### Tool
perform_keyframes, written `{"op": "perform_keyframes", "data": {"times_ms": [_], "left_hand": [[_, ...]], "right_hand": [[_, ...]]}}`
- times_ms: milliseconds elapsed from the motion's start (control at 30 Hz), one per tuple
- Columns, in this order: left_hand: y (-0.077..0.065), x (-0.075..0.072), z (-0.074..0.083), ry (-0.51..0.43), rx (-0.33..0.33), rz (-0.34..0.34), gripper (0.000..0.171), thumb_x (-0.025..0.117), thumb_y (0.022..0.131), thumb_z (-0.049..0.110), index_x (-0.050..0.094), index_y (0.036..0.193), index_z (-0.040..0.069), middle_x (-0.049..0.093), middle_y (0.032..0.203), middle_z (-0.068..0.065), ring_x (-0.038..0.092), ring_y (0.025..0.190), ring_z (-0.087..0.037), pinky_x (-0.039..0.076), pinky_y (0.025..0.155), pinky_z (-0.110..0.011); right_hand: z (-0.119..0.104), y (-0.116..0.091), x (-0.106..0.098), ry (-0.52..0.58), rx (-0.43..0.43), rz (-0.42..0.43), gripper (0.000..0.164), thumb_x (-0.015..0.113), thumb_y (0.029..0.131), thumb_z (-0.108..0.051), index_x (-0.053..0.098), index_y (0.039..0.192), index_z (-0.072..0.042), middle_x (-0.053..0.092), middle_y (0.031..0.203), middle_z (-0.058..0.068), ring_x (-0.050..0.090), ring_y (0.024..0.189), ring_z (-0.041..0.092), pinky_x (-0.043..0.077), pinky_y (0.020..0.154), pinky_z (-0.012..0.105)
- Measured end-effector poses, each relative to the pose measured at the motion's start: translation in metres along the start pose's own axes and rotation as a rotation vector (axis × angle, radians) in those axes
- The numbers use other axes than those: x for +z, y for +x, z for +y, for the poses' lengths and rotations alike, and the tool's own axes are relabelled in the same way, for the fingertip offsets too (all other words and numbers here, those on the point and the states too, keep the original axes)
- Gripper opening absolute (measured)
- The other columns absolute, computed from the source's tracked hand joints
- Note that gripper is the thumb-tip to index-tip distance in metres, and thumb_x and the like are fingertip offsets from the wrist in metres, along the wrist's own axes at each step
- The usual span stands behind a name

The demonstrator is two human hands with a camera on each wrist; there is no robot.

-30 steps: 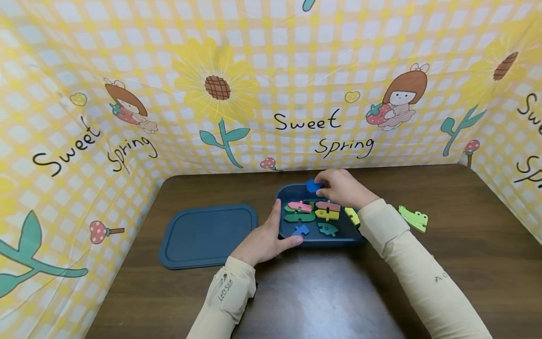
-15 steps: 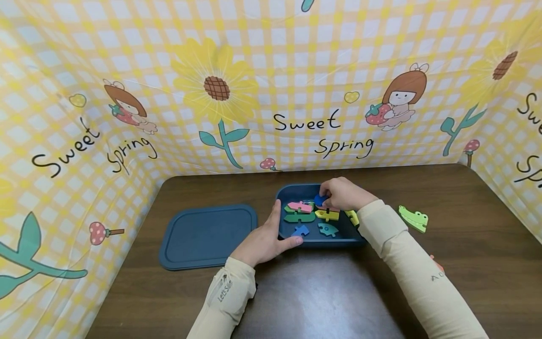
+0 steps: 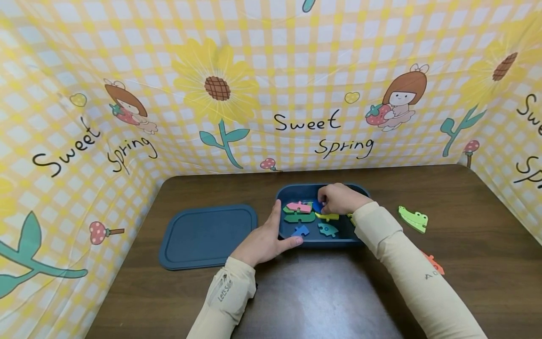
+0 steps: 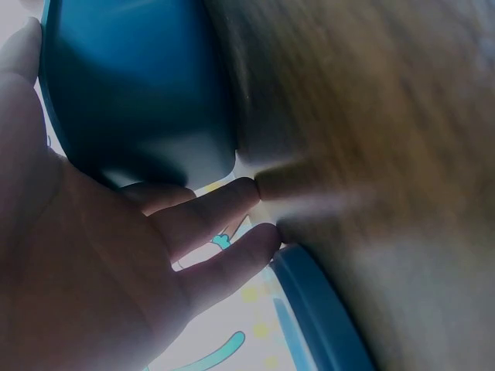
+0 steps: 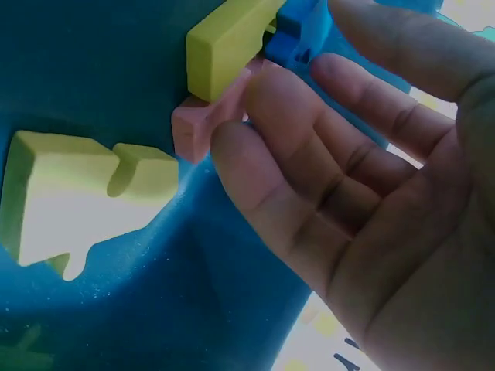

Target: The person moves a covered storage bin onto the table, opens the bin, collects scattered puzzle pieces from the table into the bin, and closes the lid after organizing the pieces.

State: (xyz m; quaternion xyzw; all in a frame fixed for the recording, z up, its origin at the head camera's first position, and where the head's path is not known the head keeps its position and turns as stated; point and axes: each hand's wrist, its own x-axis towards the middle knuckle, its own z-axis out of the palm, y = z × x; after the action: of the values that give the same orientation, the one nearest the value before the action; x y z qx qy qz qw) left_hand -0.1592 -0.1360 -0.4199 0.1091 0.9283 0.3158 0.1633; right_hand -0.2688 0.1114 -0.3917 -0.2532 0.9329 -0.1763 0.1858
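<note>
A dark blue box (image 3: 334, 244) holding puzzle pieces stands on the table. My left hand (image 3: 262, 239) rests against its left end, thumb over the front rim and fingers straight along the side. My right hand (image 3: 340, 198) reaches down inside, with a blue puzzle piece (image 3: 317, 206) at its thumb and index fingertips. In the right wrist view this blue piece (image 5: 298, 31) is beside a yellow piece (image 5: 224, 50) and a pink piece (image 5: 193, 127), which the other fingers overlap. A pink piece (image 3: 298, 207), green piece (image 3: 299, 218) and teal piece (image 3: 327, 230) lie nearby.
The flat blue lid (image 3: 209, 235) lies left of the box. To the right sit a green crocodile piece (image 3: 415, 219) and an orange piece (image 3: 436, 264), partly behind the right sleeve. A patterned yellow cloth (image 3: 271, 84) stands behind the table.
My right hand has brought the blue piece from above the back rim down among the pieces in the box. The orange piece has come out from behind the sleeve. My left hand stays put.
</note>
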Motion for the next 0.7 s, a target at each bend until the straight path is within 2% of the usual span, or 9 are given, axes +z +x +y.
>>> {"op": "perform_keyframes", "data": {"times_ms": [133,267,367,533,700], "left_hand": [[0.000,0.000,0.001,0.006,0.003,0.002,0.113,0.059,0.089,0.072,-0.017,0.160,0.030,0.011,0.168,-0.003,0.069,0.083,-0.020,0.052,0.082,-0.044],[0.001,0.000,0.002,0.016,0.002,0.008,0.113,0.058,0.089,0.073,-0.016,0.161,0.028,0.012,0.167,-0.003,0.068,0.101,-0.027,0.051,0.091,-0.046],[0.001,0.000,0.002,0.021,-0.003,0.008,0.113,0.058,0.089,0.073,-0.018,0.160,0.029,0.011,0.167,-0.003,0.066,0.108,-0.029,0.050,0.095,-0.047],[0.001,0.001,0.003,0.021,-0.016,0.010,0.113,0.058,0.088,0.074,-0.019,0.159,0.031,0.010,0.168,-0.003,0.061,0.120,-0.032,0.046,0.101,-0.048],[0.000,0.000,0.002,0.021,-0.021,0.015,0.113,0.058,0.088,0.074,-0.017,0.160,0.030,0.010,0.168,-0.004,0.050,0.133,-0.034,0.040,0.107,-0.049]], "right_hand": [[0.000,-0.002,-0.003,0.006,0.007,0.042,0.017,0.073,0.094,-0.012,0.070,0.109,-0.004,0.062,0.087,0.004,0.056,0.076,0.020,0.049,0.070,0.033],[0.000,-0.006,-0.008,0.074,0.001,0.095,0.019,0.069,0.097,-0.013,0.069,0.112,-0.003,0.063,0.083,0.005,0.059,0.068,0.019,0.051,0.066,0.032],[0.000,-0.011,-0.013,0.121,-0.019,0.162,0.019,0.068,0.097,-0.014,0.069,0.113,-0.003,0.064,0.081,0.005,0.059,0.066,0.019,0.052,0.064,0.033],[-0.002,-0.022,-0.026,0.125,-0.073,0.292,0.015,0.068,0.098,-0.014,0.072,0.109,-0.005,0.068,0.089,0.004,0.060,0.079,0.021,0.052,0.074,0.040],[-0.002,-0.034,-0.041,0.121,-0.081,0.352,0.014,0.065,0.099,-0.013,0.073,0.109,-0.006,0.070,0.097,0.006,0.062,0.088,0.024,0.052,0.082,0.044]]}}
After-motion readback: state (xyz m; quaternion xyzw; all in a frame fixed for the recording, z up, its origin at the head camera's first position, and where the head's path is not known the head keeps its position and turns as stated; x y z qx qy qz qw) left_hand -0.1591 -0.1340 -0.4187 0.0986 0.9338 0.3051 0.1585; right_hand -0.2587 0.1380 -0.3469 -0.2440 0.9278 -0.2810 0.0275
